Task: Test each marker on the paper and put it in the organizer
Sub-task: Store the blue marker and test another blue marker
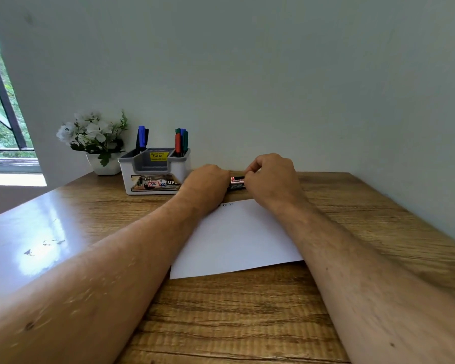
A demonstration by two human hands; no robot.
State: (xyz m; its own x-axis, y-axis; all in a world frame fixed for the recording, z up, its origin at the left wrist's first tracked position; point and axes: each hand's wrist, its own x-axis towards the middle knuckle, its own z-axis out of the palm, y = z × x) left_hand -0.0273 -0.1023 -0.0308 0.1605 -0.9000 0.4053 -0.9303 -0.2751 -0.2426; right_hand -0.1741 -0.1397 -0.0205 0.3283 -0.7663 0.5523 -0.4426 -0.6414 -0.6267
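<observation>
Hands meet over the far edge of the paper [237, 237]: the left hand [206, 181] and right hand [271, 177] each curl their fingers round an end of a black marker [237, 182] with a red-and-white label, held level just beyond the sheet. Only the middle of the marker shows between the fists, so whether the cap is on cannot be told.

Paper lies flat on the wooden table [247, 324], its near edge free and its left part under the left forearm; faint pen marks sit at its far left corner. Open tabletop stretches toward the viewer and to the left, where the surface shines. To the right the table edge runs close along the wall [273, 61], which also closes off the back.

Organizer [155, 170], white with grey compartments, stands just left of the left hand, near the back wall. Its left rear slot holds blue and black markers [142, 137]; its right rear slot holds red, green and blue ones [181, 141]. A white flower pot [104, 164] stands beside it at the table's far left corner, by the window [0, 106].
</observation>
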